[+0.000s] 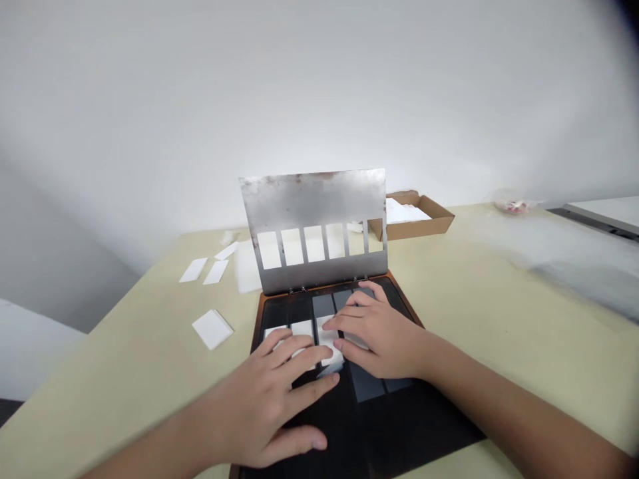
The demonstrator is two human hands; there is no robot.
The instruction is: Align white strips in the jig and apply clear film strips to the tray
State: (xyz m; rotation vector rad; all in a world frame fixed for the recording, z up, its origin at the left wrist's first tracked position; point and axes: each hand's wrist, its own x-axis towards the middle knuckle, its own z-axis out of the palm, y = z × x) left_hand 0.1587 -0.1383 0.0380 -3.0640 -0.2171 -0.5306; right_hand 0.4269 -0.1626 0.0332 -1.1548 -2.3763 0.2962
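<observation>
Right now, the left hand (259,399) and right hand (374,329) press flat on white cards (329,339) in a dark tray (414,316), close together, not gripping. A metal plate (312,206) with five holes stands up behind them. Loose cards (212,329) lie on the table (499,319) to the left, and a cardboard box (419,223) sits farther back.

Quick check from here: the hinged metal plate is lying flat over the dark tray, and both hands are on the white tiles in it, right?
No, the plate isn't flat. The head view shows the hinged metal plate standing raised at the back edge of the dark tray, not lying over it. The rest is right: the left hand and right hand are on the white tiles.
</observation>
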